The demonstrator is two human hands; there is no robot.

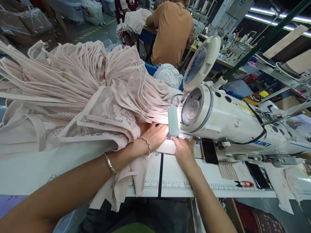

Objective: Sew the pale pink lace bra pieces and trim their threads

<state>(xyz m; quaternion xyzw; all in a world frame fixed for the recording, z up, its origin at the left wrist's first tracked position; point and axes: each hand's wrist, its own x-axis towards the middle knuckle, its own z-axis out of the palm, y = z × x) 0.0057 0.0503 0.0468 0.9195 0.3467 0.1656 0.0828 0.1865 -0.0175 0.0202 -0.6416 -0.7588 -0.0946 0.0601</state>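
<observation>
A white sewing machine (233, 116) stands at the right, its lamp (173, 120) lit over the needle area. My left hand (156, 136), with a bracelet at the wrist, lies flat with fingers stretched on pale pink fabric (143, 97) just left of the needle area. My right hand (184, 149) is at the front of the needle area, fingertips pressed down by the machine bed; what they hold, if anything, is hidden. A large heap of pale pink lace garments (109, 113) covers the table's left side, and some cloth hangs over the front edge.
The white table (177, 181) has a ruler strip along its front edge. Orange-handled snips (245, 184), a black phone-like object (257, 174) and pale strips (228, 171) lie at the right. Behind, a person in a brown shirt (172, 32) sits with their back to me.
</observation>
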